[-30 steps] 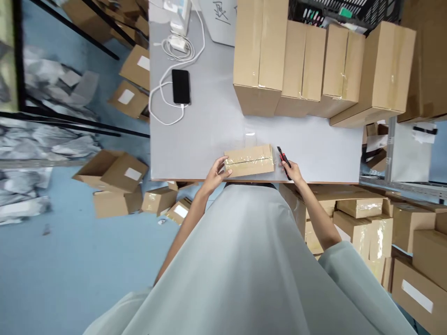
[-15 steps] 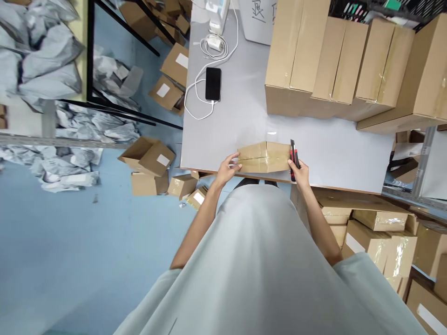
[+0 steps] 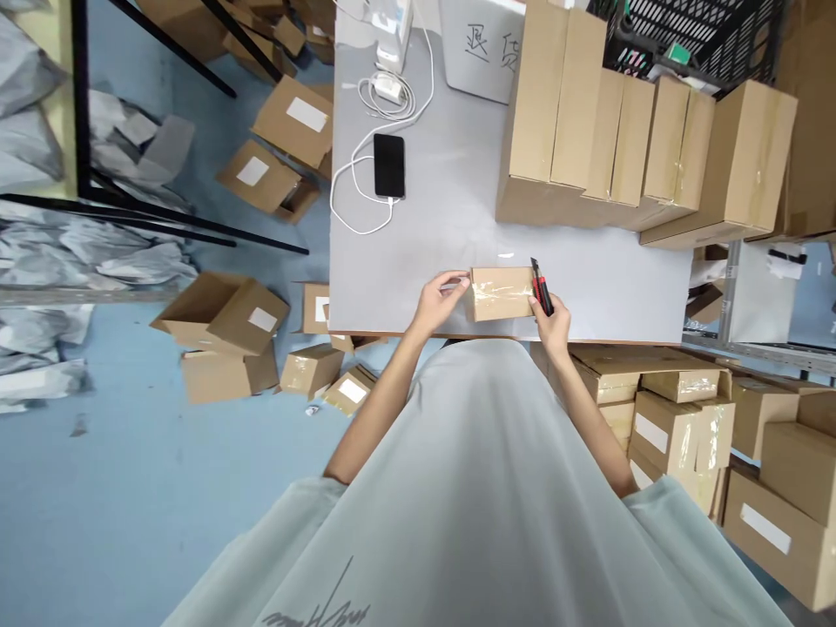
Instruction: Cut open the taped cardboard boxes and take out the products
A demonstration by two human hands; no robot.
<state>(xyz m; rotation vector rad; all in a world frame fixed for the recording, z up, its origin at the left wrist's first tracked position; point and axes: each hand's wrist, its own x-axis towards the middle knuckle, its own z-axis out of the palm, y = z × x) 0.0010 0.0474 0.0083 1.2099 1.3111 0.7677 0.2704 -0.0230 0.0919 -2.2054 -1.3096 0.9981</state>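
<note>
Carton (image 3: 502, 296) | left hand (image 3: 442, 301) part-spread at its left end | right hand (image 3: 554, 324) gripping utility knife (image 3: 542, 293)

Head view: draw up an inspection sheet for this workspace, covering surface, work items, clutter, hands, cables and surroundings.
Surface: grey table, partly covered.
Work items: taped carton near the table's front edge; black-and-red cutter at its right end.
Clutter: phone, panel with handwriting, row of larger cartons, black crate behind them.
Hands: left hand at the taped carton's left end, contact uncertain; right hand gripping the cutter.
Cables: white cable plugged into the phone; more cable coiled around a white adapter.
Surroundings: blue floor with open cartons at left, grey parcels farther left, stacked boxes at lower right.
</note>
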